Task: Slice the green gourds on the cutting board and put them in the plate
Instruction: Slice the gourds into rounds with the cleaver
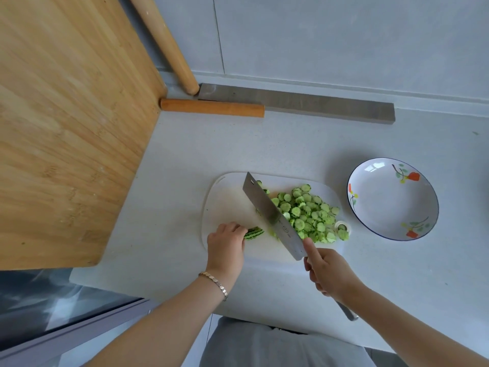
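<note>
A white cutting board (225, 202) lies on the pale counter. A heap of green gourd slices (308, 213) covers its right half. My left hand (226, 243) holds the short remaining stub of gourd (254, 232) down with curled fingers at the board's near left. My right hand (328, 271) grips the handle of a steel cleaver (272, 215), its forefinger lying along the blade. The blade stands on the board between the stub and the heap. A white plate (375, 207) with painted flowers sits to the right of the board, with nothing in it.
A large wooden board (66, 115) leans at the left. Two wooden rolling pins (211, 107) and a grey stone bar (317, 103) lie along the back wall. The counter's near edge runs just behind my forearms.
</note>
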Tool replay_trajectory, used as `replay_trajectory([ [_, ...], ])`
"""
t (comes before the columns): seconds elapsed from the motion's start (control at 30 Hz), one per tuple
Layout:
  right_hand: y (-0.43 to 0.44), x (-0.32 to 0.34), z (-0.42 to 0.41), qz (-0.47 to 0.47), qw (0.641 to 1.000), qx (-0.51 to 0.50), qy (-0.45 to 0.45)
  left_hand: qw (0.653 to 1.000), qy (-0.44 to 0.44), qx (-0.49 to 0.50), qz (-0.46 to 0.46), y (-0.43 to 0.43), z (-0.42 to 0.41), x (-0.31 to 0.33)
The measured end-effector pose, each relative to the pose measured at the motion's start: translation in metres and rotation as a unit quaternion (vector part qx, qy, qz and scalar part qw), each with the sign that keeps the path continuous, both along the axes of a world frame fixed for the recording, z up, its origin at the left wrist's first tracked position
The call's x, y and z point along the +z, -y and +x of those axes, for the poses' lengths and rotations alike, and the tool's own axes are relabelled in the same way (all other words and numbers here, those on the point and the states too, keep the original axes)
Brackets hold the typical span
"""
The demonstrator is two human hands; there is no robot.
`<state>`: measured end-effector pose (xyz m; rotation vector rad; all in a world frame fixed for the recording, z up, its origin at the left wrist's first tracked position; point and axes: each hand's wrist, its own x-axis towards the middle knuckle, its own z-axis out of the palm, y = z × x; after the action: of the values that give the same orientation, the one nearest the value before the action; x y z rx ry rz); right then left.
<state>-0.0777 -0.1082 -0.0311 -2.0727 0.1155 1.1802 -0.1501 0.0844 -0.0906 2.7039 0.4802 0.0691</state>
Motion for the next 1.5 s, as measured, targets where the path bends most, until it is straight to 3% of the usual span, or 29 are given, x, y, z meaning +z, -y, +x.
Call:
replay_trajectory([
  [0.4,-0.016,0.003,0.000,-0.026,0.992,0.104,0.074,0.999,-0.040,-0.013,0.029,-0.001,0.002,0.000],
  [0.8,-0.020,-0.007,0.000,-0.058,0.980,0.158,0.108,0.998,-0.028,-0.048,0.042,-0.003,0.002,-0.003],
  [1.2,-0.015,-0.011,0.000,0.023,0.999,0.036,0.030,0.999,-0.025,-0.045,0.014,-0.006,0.002,0.000],
  [1.5,-0.024,-0.014,-0.006,-0.010,0.992,0.096,0.075,0.998,-0.025,-0.049,0.008,-0.005,0.002,-0.002],
])
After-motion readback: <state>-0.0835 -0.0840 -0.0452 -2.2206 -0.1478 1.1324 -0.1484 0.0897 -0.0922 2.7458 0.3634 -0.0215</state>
